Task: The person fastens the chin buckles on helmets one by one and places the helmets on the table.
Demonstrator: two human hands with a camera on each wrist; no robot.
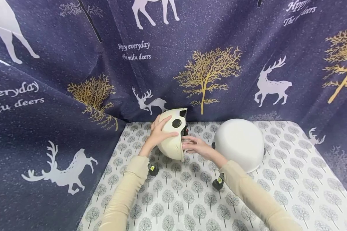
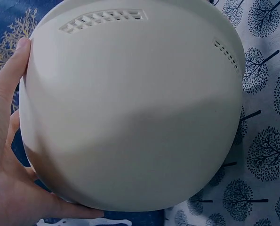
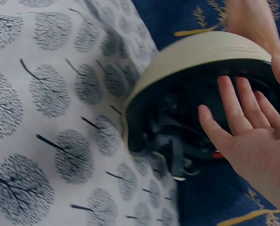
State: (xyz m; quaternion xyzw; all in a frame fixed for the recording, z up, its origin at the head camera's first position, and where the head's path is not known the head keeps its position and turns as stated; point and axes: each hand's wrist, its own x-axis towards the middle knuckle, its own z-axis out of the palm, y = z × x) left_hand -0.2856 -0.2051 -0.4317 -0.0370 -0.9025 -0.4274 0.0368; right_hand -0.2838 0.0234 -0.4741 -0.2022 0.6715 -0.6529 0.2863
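A cream helmet [image 1: 170,146] is tipped on its side above the patterned table, with its opening turned to the right. My left hand [image 1: 158,132] grips its shell, fingers spread over the rounded side near a black round fitting [image 1: 176,123]. In the left wrist view the shell [image 2: 140,94] shows two rows of small vents. At the opening is my right hand [image 1: 197,146]; in the right wrist view its fingers [image 3: 234,106] are straight and spread before the dark lining. Black straps [image 3: 177,150] and a bit of red show inside the helmet.
A second, white helmet [image 1: 240,142] rests dome up on the table at the right, near my right forearm. Dark blue cloth [image 1: 162,73] printed with deer and trees hangs behind and left of the table [image 1: 170,205].
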